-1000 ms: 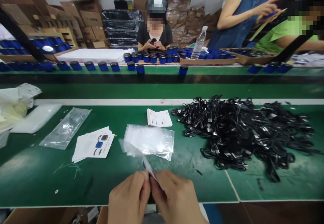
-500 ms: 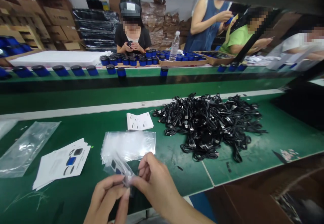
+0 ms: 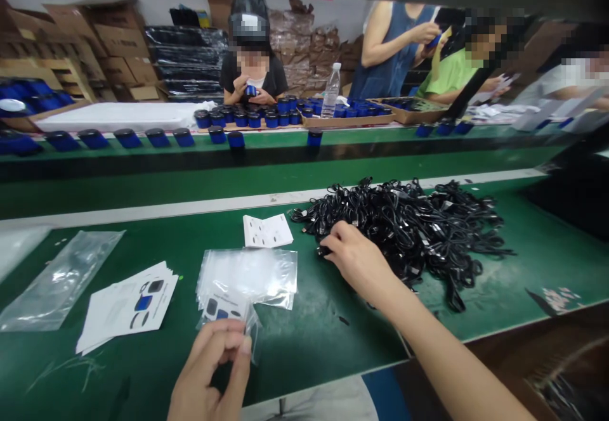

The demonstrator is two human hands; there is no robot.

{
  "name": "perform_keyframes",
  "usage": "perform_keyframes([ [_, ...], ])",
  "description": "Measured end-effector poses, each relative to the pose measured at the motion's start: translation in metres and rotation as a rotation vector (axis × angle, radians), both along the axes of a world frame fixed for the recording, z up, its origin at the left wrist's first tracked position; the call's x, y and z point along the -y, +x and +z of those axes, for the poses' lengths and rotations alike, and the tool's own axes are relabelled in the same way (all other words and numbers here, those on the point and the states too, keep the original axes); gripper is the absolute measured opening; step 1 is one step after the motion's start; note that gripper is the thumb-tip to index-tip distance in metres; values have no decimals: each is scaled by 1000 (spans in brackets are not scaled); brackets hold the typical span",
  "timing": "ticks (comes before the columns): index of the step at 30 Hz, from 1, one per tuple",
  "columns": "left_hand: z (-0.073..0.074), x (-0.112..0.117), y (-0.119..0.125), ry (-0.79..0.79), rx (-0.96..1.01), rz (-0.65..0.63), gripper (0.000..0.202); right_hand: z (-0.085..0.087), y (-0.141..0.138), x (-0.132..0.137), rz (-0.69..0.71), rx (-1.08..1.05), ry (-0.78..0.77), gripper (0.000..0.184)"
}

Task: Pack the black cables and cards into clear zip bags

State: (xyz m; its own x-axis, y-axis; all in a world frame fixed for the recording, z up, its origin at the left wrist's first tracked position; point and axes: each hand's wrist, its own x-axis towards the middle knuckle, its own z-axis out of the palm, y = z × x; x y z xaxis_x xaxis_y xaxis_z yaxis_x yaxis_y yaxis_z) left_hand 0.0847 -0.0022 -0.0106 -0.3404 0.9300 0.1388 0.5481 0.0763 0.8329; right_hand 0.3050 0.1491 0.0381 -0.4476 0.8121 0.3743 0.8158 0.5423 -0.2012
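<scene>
Near the front of the green table, my left hand [image 3: 214, 364] pinches the edge of a clear plastic bag [image 3: 254, 335] that has a printed leaflet [image 3: 223, 307] inside it. My right hand [image 3: 354, 253] is at the left side of a heap of black USB cables [image 3: 399, 218], its fingers closed on a bundled cable [image 3: 323, 251]. Just beyond my left hand lies a stack of clear bags [image 3: 252, 275]. A folded white leaflet [image 3: 268, 231] stands partly open behind that stack. To the left is a fanned pile of printed leaflets [image 3: 128, 307].
A larger clear plastic bag [image 3: 61, 275] lies at the far left. Blue jars with black lids [image 3: 157, 137] line the opposite bench beyond a white strip [image 3: 143, 210]. A plastic bottle [image 3: 330, 91] stands there, and several people work behind it.
My right hand has left the bag and reached right to the cable heap, closing on a cable. My left hand keeps holding the bag with the leaflet.
</scene>
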Motion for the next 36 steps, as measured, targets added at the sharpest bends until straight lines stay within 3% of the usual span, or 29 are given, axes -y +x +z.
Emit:
perform_keyframes([
  [2,1,-4,-2,-7,-22,-34,28,-1,0,9,-7,-154,35,11],
  [4,1,-6,-2,-18,-26,-26,27,-4,-6,28,-1,-489,-69,12],
  [6,1,-8,0,3,6,-3,25,-11,-19,51,63,-882,-381,13],
  [8,2,-7,3,52,67,11,22,-21,-35,72,154,-1097,-738,18],
  [11,3,-6,5,75,131,44,21,-37,-53,89,124,-1247,-925,24],
  [15,7,-3,6,63,116,110,21,-47,-59,94,23,-1212,-826,20],
  [20,11,3,13,106,77,136,21,-49,-71,104,68,-1165,-566,11],
  [24,11,8,16,117,-6,149,21,-53,-83,110,195,-1206,-344,12],
  [29,11,11,11,126,-34,181,22,-54,-78,108,526,-893,-256,37],
  [33,9,13,10,130,-82,152,22,-49,-78,106,356,-857,-208,23],
  [36,7,14,11,132,-38,157,21,-43,-80,105,242,-992,-450,14],
])
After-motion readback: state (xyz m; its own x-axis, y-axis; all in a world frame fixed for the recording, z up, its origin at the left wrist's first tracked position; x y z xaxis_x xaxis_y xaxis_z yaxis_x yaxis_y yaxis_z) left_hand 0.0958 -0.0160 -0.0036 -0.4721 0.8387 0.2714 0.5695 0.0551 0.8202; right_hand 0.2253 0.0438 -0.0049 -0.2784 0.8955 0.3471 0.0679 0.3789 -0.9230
